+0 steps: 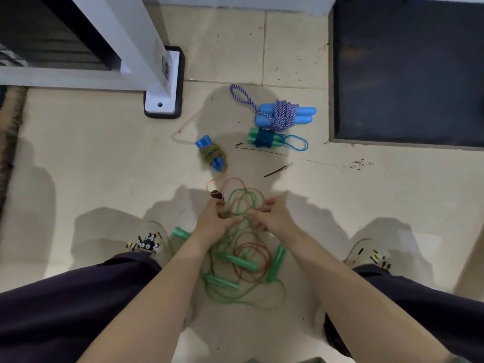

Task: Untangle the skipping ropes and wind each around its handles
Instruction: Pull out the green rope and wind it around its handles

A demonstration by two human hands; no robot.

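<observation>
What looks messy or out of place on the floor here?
The green and brown ropes lie knotted together between the feet, green handles scattered among the loops. Both hands, left and right, pinch strands. Dark twigs litter the tiles.

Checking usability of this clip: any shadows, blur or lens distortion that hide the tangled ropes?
Head view: the person's shadow darkens the floor around the tangled ropes; ropes look soft and slightly blurred; wide-angle bending curves the white frame and edges; both hands stay visible.
</observation>
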